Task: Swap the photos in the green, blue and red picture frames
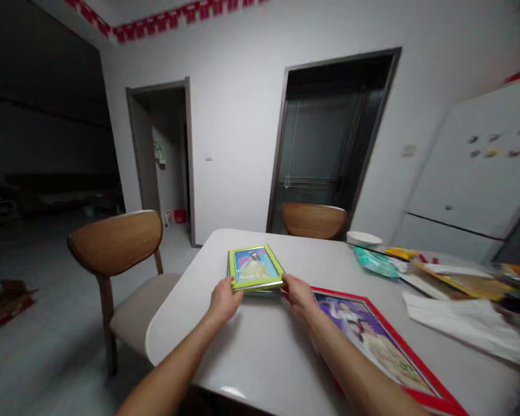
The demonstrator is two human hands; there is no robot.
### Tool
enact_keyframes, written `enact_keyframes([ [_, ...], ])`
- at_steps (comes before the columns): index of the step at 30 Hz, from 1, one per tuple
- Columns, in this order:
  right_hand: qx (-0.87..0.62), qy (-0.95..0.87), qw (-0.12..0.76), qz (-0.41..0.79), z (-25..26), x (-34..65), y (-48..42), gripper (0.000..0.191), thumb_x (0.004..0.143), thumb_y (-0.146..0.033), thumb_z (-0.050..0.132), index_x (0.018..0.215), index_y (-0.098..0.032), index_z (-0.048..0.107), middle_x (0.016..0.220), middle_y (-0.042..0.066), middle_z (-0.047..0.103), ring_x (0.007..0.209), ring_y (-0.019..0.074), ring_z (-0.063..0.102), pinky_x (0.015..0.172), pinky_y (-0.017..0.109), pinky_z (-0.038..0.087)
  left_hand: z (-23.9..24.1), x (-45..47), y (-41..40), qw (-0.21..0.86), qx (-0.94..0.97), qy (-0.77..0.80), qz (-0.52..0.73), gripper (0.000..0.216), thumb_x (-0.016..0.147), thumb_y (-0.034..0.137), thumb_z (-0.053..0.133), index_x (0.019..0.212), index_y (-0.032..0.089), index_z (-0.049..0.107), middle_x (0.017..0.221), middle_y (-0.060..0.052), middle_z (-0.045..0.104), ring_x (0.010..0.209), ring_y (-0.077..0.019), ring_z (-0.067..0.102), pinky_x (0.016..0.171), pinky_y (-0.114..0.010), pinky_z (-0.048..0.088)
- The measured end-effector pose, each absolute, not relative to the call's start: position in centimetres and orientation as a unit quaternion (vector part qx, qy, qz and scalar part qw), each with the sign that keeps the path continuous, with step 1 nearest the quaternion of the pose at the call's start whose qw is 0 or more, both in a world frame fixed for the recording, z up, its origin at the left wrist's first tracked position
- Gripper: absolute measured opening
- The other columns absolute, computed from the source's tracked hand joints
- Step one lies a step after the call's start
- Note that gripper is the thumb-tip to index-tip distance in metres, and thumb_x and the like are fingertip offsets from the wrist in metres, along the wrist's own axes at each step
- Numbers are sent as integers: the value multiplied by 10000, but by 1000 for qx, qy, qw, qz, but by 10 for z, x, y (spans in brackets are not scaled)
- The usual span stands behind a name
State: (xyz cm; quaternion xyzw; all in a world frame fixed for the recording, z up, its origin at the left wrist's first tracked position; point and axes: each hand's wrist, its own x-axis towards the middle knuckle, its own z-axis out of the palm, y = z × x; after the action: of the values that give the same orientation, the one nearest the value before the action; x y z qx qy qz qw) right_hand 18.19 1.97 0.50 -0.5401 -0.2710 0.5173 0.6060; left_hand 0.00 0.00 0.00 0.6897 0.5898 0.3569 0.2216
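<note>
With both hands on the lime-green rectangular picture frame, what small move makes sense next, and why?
Perhaps square the lime-green rectangular picture frame over the dark-edged flat item beneath: the left hand and right hand hold the frame's near corners, and the lower item's edge shows beyond the frame's left and near sides.

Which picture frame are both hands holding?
The small lime-green frame, its near corners in the left hand and right hand; the larger red frame lies to its right, unheld.

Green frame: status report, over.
Left hand, right hand gripping near corners of green frame. Picture side up. Red frame nearby, partly hidden by right forearm.
</note>
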Motion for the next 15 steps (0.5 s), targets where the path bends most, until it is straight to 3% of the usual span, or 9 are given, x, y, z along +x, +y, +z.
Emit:
enact_keyframes([
  [2,-534,-272,613,515,10,180,13,206,758,-290,504,883,-130,535,799,9,581,662,111,546,585,265,466,0,2,-10,229,691,583,361,407,667,175,551,1067,112,503,980,-99,598,919,-229,534,840,-339,371],
  [5,-509,-292,634,504,21,176,-7,136,670,-277,553,725,-157,523,595,-51,550,524,86,504,492,208,436,4,6,-26,253,700,551,378,421,663,207,576,1071,131,508,1033,-98,585,962,-233,522,863,-335,363],
  [10,-470,-447,653,391,44,171,-74,222,630,-336,577,777,-181,515,671,-38,584,613,113,536,567,221,455,21,19,-55,327,720,456,409,511,717,310,556,1182,157,413,1169,-89,516,1061,-212,475,873,-297,383],
  [12,-486,-551,593,330,52,170,-104,227,646,-334,568,807,-186,510,728,-6,599,659,136,555,600,239,462,29,23,-68,388,700,400,447,569,735,342,540,1232,149,340,1210,-98,477,1101,-211,441,893,-303,372],
  [15,-470,-681,514,227,55,167,-142,152,651,-258,551,783,-198,506,984,56,581,883,177,551,750,267,445,41,22,-91,512,613,292,526,647,727,372,559,1257,123,284,1231,-124,447,1139,-234,394,944,-344,315],
])
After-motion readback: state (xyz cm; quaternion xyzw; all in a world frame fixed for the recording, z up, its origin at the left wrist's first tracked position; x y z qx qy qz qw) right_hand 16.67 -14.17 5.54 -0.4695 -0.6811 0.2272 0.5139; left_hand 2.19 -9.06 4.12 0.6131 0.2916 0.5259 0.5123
